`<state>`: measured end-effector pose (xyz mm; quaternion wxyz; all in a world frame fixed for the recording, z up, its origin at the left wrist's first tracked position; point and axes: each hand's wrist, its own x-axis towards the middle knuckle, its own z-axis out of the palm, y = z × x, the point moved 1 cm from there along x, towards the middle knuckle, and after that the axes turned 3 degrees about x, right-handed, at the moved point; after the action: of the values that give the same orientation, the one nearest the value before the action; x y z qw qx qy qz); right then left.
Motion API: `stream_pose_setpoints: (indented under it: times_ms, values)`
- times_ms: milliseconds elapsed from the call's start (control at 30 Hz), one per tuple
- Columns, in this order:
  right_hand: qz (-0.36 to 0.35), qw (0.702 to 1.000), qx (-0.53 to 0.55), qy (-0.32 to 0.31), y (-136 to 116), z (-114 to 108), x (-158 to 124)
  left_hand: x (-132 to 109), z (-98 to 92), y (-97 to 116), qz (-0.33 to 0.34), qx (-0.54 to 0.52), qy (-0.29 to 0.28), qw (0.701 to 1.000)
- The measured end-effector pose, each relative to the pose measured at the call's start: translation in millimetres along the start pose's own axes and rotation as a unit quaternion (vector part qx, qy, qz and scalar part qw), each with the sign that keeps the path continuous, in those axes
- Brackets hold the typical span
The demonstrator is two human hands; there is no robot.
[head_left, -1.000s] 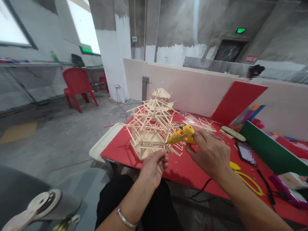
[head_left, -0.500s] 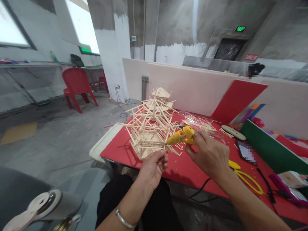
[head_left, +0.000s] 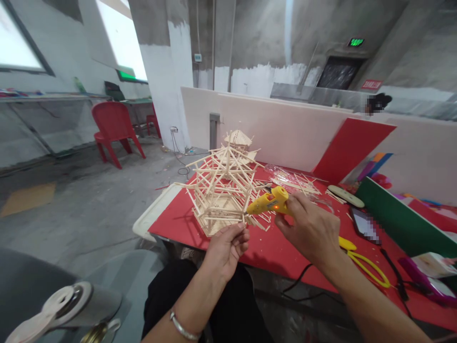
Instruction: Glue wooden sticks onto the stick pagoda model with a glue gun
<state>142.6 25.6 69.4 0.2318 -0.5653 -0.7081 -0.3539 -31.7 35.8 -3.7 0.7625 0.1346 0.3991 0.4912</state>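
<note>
A yellow hot glue gun (head_left: 269,201) is gripped in my right hand (head_left: 311,227), its small orange light lit. The nozzle points left and down at the near right corner of a pavilion model (head_left: 224,190) built from thin wooden sticks. Just below that tip, my left hand (head_left: 228,250) is closed in a pinch at the same corner. It seems to hold a short wooden stick (head_left: 244,219), mostly hidden by the fingers. Behind the model stands a smaller stick pavilion (head_left: 239,140) with a finished-looking roof.
Loose sticks (head_left: 296,182) and clear plastic wrap lie on the red table (head_left: 271,250). To the right are yellow scissors (head_left: 367,267), a phone (head_left: 366,225), a green board (head_left: 407,219) and a black cable (head_left: 394,276). A lidded metal cup (head_left: 96,300) stands at lower left.
</note>
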Motion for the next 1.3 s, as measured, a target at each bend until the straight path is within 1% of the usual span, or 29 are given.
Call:
stream_pose_setpoints:
  times_ms: [267, 467, 667, 833, 1000, 1300]
  values:
    - [0.005, 1.000, -0.003, 0.011, 1.3, 0.1, -0.2, 1.5, -0.4, 0.8, 0.002, 0.002, 0.002, 1.000]
    - [0.001, 1.000, -0.002, -0.007, 0.7, 4.3, -0.3, 2.5, -0.1, 0.2, 0.004, 0.001, 0.007, 1.000]
    - [-0.004, 1.000, 0.000, 0.002, 1.2, 6.3, -1.0, 3.0, 3.3, 1.3, -0.009, -0.009, 0.031, 0.999]
    - [-0.015, 1.000, -0.003, 0.000, 0.3, 7.0, 0.3, 3.6, 2.4, 2.2, -0.004, -0.019, 0.043, 0.999]
    - [-0.023, 1.000, 0.002, 0.009, -0.8, 5.4, 1.3, 3.3, 3.2, 2.2, -0.008, -0.018, 0.038, 0.999]
    - [-0.027, 1.000, -0.007, 0.006, -1.0, 3.1, 1.6, 4.0, 3.7, 1.8, -0.004, -0.007, 0.026, 1.000]
